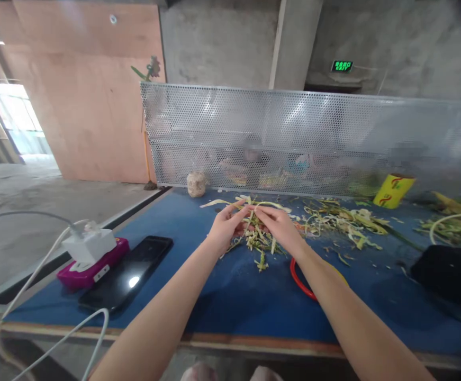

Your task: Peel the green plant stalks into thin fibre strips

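Over the middle of the blue tabletop (230, 301), my left hand (223, 227) and my right hand (281, 225) meet at the fingertips. Both are closed in a pinch on a thin, pale green plant strip (272, 205), partly hidden by the fingers. Below and between them lies a loose heap of green and whitish plant scraps (257, 242), with a small sprig (261, 262) at its near side. Under my right forearm, a red ring-shaped rim (299, 280) shows in part; what it belongs to is hidden.
More plant scraps (353, 225) spread to the right, near a yellow roll (394, 191). A black object (448, 272) lies far right. On the left are a black phone (143, 264) and a purple power strip (91, 267) with cables. Perforated metal panels (230, 121) stand behind.
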Demonstrator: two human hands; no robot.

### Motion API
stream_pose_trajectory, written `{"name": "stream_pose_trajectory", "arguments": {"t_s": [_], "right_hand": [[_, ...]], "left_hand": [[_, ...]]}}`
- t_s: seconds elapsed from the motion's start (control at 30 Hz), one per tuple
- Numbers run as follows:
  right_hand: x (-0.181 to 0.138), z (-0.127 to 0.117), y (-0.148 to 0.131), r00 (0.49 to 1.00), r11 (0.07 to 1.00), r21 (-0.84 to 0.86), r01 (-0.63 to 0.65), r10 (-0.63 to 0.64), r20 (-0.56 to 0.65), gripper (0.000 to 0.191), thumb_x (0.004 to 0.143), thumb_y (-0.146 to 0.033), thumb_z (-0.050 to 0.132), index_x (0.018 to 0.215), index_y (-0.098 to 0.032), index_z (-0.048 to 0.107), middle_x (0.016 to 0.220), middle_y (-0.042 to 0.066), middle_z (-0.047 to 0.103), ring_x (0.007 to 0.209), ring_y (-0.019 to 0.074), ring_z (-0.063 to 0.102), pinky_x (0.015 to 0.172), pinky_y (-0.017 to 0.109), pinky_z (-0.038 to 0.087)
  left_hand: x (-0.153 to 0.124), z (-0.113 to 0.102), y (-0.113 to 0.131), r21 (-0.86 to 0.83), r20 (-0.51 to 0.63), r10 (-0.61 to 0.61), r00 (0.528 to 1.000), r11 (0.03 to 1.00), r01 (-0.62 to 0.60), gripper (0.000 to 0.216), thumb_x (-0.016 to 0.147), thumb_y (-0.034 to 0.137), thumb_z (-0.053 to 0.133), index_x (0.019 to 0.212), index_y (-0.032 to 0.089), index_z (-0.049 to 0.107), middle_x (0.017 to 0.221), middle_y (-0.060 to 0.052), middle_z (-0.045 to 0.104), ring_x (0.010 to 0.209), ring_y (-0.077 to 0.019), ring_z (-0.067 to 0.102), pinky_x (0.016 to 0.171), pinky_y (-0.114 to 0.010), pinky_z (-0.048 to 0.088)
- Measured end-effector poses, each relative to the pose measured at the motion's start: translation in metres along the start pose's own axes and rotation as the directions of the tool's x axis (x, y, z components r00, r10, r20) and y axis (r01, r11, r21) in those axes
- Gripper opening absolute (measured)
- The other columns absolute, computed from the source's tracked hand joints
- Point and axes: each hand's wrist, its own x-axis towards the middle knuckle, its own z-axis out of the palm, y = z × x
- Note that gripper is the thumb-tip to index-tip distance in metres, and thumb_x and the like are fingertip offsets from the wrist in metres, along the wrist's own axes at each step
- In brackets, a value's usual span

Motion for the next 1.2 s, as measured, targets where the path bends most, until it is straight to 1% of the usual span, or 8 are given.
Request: {"name": "stream_pose_trajectory", "arguments": {"t_s": [0.23, 0.33, 0.53, 0.77, 0.83, 0.97, 1.07, 1.2], "right_hand": [[-0.003, 0.002, 0.0, 0.998, 0.998, 0.015, 0.061, -0.06, -0.032, 0.027, 0.074, -0.038, 0.051, 0.09, -0.023, 0.067, 0.065, 0.001, 0.062, 0.059, 0.0146, 0.053, 0.052, 0.027, 0.041], [-0.004, 0.001, -0.001, 0.999, 1.0, 0.008, 0.031, -0.03, -0.045, 0.03, 0.074, -0.04, 0.052, 0.092, -0.023, 0.067, 0.061, 0.001, 0.061, 0.053, 0.0134, 0.05, 0.046, 0.026, 0.037], [-0.003, -0.002, 0.001, 0.993, 0.99, 0.126, -0.069, 0.081, -0.088, 0.028, 0.071, -0.039, 0.055, 0.089, -0.021, 0.067, 0.072, 0.004, 0.065, 0.054, 0.013, 0.053, 0.045, 0.025, 0.036], [-0.006, -0.007, -0.008, 0.998, 0.998, 0.04, 0.043, -0.044, 0.043, 0.023, 0.071, -0.031, 0.055, 0.09, -0.02, 0.064, 0.076, 0.003, 0.061, 0.057, 0.0112, 0.051, 0.051, 0.026, 0.041], [-0.007, -0.008, -0.01, 0.995, 0.995, -0.038, 0.091, -0.09, 0.032, 0.017, 0.069, -0.029, 0.058, 0.082, -0.019, 0.065, 0.076, 0.003, 0.06, 0.058, 0.0111, 0.05, 0.054, 0.027, 0.042], [-0.008, -0.01, -0.014, 0.985, 0.975, -0.141, 0.172, -0.17, 0.027, 0.01, 0.068, -0.026, 0.06, 0.073, -0.019, 0.064, 0.077, 0.002, 0.059, 0.058, 0.0103, 0.046, 0.057, 0.027, 0.041], [-0.009, -0.012, -0.016, 0.981, 0.964, -0.185, 0.191, -0.185, 0.05, 0.012, 0.068, -0.026, 0.06, 0.076, -0.019, 0.064, 0.075, 0.002, 0.058, 0.056, 0.01, 0.044, 0.053, 0.026, 0.039], [-0.009, -0.012, -0.016, 0.982, 0.963, -0.195, 0.185, -0.19, -0.008, 0.01, 0.067, -0.027, 0.059, 0.07, -0.018, 0.063, 0.069, 0.002, 0.058, 0.055, 0.0107, 0.044, 0.051, 0.026, 0.036]], "left_hand": [[0.001, 0.002, -0.001, -0.03, -0.003, -0.068, 0.998, 0.997, 0.068, 0.037, 0.069, 0.024, 0.064, 0.102, 0.013, 0.053, 0.061, 0.0, 0.059, 0.045, -0.0074, 0.056, 0.037, -0.014, 0.033], [0.0, 0.003, 0.0, -0.037, 0.031, -0.071, 0.997, 0.997, 0.073, 0.035, 0.069, 0.017, 0.064, 0.102, 0.014, 0.052, 0.065, -0.002, 0.061, 0.051, -0.0087, 0.059, 0.039, -0.014, 0.035], [-0.001, 0.003, -0.002, -0.025, 0.123, -0.034, 0.992, 0.999, 0.037, 0.041, 0.062, 0.007, 0.067, 0.1, 0.011, 0.051, 0.066, -0.003, 0.063, 0.056, -0.0106, 0.06, 0.04, -0.013, 0.034], [-0.002, 0.002, 0.001, 0.028, 0.087, -0.036, 0.996, 0.999, 0.034, 0.05, 0.067, 0.008, 0.063, 0.112, 0.008, 0.043, 0.069, -0.007, 0.066, 0.055, -0.0128, 0.062, 0.046, -0.018, 0.042], [-0.002, 0.001, 0.0, 0.052, 0.115, -0.051, 0.992, 0.998, 0.045, 0.05, 0.068, 0.01, 0.062, 0.114, 0.008, 0.042, 0.07, -0.008, 0.066, 0.057, -0.0142, 0.063, 0.05, -0.021, 0.045], [0.001, -0.001, -0.004, 0.049, 0.135, -0.031, 0.99, 0.998, 0.024, 0.049, 0.069, 0.013, 0.063, 0.113, 0.009, 0.043, 0.069, -0.006, 0.065, 0.057, -0.0144, 0.063, 0.044, -0.018, 0.041], [0.003, -0.002, -0.006, 0.051, 0.127, -0.011, 0.992, 0.999, 0.005, 0.046, 0.067, 0.012, 0.064, 0.109, 0.01, 0.046, 0.068, -0.004, 0.064, 0.055, -0.0127, 0.062, 0.042, -0.016, 0.038], [0.0, -0.001, -0.003, 0.093, 0.152, -0.037, 0.988, 0.995, 0.023, 0.047, 0.065, 0.01, 0.065, 0.109, 0.011, 0.047, 0.07, -0.005, 0.065, 0.055, -0.0124, 0.062, 0.043, -0.017, 0.038]]}}
